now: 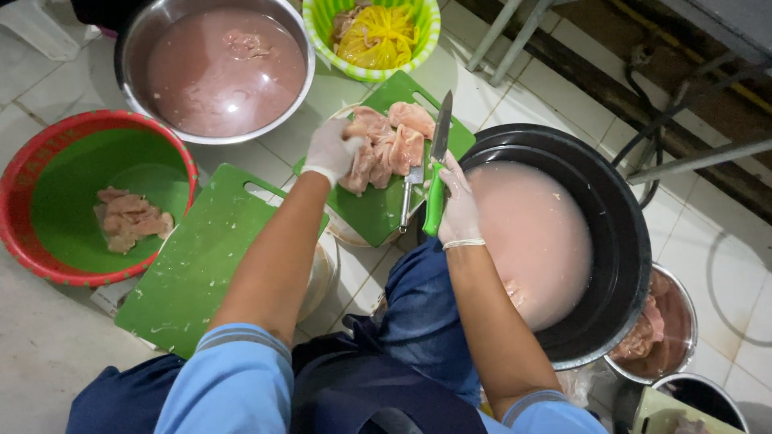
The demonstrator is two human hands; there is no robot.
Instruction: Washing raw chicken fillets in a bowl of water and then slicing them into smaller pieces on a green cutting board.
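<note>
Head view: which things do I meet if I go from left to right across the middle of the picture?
Red basin with green inside → empty green cutting board → left hand on raw chicken pieces → right hand holding a green-handled knife → black tub of pinkish water.
</note>
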